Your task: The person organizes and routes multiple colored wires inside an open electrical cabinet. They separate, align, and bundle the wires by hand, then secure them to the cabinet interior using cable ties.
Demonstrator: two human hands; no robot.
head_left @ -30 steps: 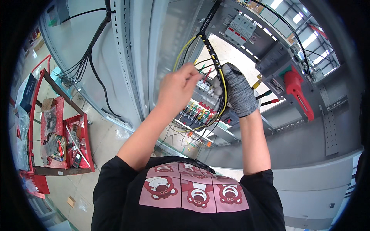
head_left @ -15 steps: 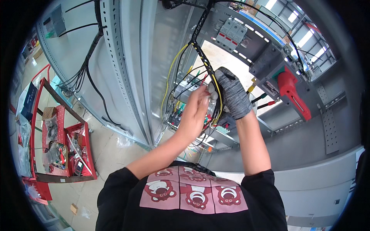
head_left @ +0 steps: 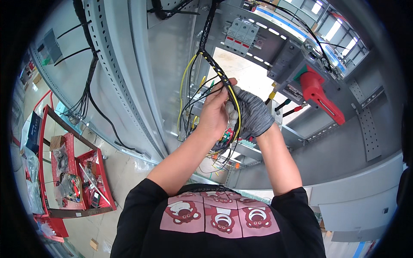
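Note:
A black-wrapped wire bundle (head_left: 220,73) with a yellow wire along it hangs down inside a grey metal cabinet. My bare left hand (head_left: 215,114) is closed around it from the left, with thumb and fingertips at the wrapped part. My right hand (head_left: 254,114), in a grey knit glove with pale fingertips, closes on the same bundle from the right, slightly lower. Its fingertips are partly hidden behind the wires. Thin black wires branch off to the left of my hands, and a separate yellow wire (head_left: 183,88) loops down there. Loose wire ends dangle below.
A red rotary handle (head_left: 316,92) juts out at the right, near thick cables with yellow, black and red ends. A fuse holder block (head_left: 241,36) sits on the rail above. The cabinet door (head_left: 124,73) stands left, and a red tool cart (head_left: 64,148) is beyond it.
My left hand has moved up along the bundle, its fingers now reaching round it. My right hand has come lower. The view has shifted, so the cabinet appears farther left.

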